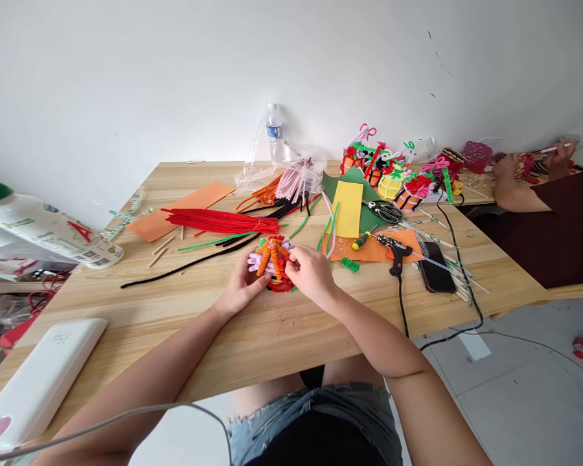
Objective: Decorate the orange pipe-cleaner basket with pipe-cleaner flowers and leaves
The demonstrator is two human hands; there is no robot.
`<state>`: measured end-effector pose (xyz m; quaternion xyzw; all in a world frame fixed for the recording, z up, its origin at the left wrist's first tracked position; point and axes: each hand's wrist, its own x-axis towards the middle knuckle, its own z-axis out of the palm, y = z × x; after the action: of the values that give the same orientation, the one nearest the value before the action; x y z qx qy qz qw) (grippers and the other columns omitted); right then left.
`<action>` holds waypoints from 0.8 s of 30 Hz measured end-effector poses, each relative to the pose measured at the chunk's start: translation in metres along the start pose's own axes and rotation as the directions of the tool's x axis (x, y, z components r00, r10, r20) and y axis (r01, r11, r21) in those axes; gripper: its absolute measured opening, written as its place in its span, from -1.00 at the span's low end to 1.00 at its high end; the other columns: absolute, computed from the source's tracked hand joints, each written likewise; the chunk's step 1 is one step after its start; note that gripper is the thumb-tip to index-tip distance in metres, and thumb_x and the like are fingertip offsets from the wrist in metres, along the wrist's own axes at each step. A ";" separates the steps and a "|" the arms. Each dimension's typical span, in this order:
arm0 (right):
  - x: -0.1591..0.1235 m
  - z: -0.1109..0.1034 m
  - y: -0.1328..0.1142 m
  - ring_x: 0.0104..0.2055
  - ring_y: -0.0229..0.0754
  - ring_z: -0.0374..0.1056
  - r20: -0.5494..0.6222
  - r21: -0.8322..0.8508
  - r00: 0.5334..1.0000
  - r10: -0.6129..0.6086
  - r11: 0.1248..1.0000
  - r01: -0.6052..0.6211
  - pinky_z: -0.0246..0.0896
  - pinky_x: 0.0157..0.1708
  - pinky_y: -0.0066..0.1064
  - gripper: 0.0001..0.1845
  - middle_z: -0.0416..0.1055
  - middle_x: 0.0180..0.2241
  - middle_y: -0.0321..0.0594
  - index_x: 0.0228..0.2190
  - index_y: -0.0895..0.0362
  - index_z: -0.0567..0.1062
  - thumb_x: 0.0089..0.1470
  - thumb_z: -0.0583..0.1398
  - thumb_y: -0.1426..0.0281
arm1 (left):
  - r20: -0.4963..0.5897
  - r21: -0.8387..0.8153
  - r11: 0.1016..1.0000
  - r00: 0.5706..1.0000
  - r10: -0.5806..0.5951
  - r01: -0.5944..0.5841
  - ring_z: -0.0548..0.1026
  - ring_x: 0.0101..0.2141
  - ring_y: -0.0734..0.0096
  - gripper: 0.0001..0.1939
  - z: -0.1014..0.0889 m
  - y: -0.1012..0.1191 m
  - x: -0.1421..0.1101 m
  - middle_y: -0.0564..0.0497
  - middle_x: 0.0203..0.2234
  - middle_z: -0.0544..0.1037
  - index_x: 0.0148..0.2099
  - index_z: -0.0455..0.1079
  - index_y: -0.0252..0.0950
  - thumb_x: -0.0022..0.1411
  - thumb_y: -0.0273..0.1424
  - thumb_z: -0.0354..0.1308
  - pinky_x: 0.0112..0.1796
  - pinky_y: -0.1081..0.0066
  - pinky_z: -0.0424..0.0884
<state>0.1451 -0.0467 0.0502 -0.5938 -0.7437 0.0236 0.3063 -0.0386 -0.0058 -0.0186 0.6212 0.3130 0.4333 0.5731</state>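
On the wooden table [282, 336], the left hand [243, 285] cradles 1 pipe-cleaner ornament [271, 257] while the right hand [313, 275] pinches its side; it appears largely assembled, with finishing left. Beyond: loose red stems [218, 221]; a white bottle [48, 226], marked "A"; assembled pieces [391, 186]; a water bottle [274, 129], its label seemingly illegible.

Multicolored craft [271, 248], apparently fuzzy pipe-cleaner

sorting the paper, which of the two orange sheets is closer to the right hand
The orange sheet under the glue gun, near the right hand; the other orange sheet lies farther left, partly under the red bundle.
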 end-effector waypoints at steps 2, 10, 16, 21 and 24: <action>-0.002 0.003 0.004 -0.39 -0.19 0.31 -0.031 0.033 0.999 -0.033 0.999 0.034 0.14 -0.36 -0.42 -0.86 0.39 -0.46 -0.19 -0.49 0.13 0.37 0.04 0.11 0.57 | -0.008 -0.012 1.000 1.000 -0.010 0.010 0.34 0.15 0.08 -0.20 0.000 -0.001 0.000 -0.15 0.18 0.31 0.29 0.01 -0.18 0.10 -0.18 0.30 0.19 0.05 0.24; -0.010 0.002 0.015 -0.24 -0.12 0.38 -0.067 0.028 0.972 -0.223 0.974 0.226 0.28 -0.20 -0.32 -0.75 0.47 -0.32 -0.08 -0.36 0.13 0.47 0.25 0.02 0.47 | -0.027 -0.009 1.000 1.000 0.001 -0.001 0.33 0.15 0.10 -0.21 0.003 -0.001 0.000 -0.14 0.18 0.31 0.28 0.00 -0.16 0.11 -0.19 0.30 0.18 0.04 0.24; -0.016 0.000 0.012 -0.15 -0.03 0.37 -0.036 -0.108 0.950 -0.309 0.946 0.304 0.33 -0.12 -0.23 -0.69 0.44 -0.23 0.06 -0.16 0.26 0.49 0.20 -0.02 0.55 | -0.040 -0.002 1.000 0.999 0.029 -0.029 0.34 0.15 0.08 -0.22 0.003 -0.004 0.001 -0.16 0.18 0.31 0.28 0.02 -0.17 0.11 -0.19 0.29 0.17 0.04 0.26; -0.017 0.001 0.015 -0.13 0.01 0.35 -0.041 -0.156 0.928 -0.370 0.920 0.360 0.38 -0.16 -0.19 -0.65 0.43 -0.16 0.09 -0.05 0.32 0.42 0.14 0.07 0.50 | -0.055 0.001 0.999 0.998 0.039 -0.039 0.38 0.11 0.10 -0.20 0.002 -0.008 0.001 -0.17 0.15 0.34 0.28 0.02 -0.19 0.09 -0.19 0.31 0.15 0.04 0.29; -0.017 0.002 0.018 -0.12 0.00 0.35 -0.054 -0.176 0.914 -0.402 0.905 0.388 0.39 -0.15 -0.20 -0.65 0.43 -0.17 0.08 -0.04 0.33 0.42 0.16 0.04 0.52 | -0.053 0.010 0.999 0.998 0.041 -0.041 0.38 0.12 0.10 -0.20 0.001 -0.009 0.001 -0.18 0.16 0.33 0.28 0.01 -0.20 0.10 -0.20 0.30 0.15 0.05 0.30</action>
<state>0.1618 -0.0556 0.0341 -0.4541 -0.8335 -0.1257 0.2885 -0.0364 -0.0037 -0.0271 0.6182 0.3173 0.4600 0.5528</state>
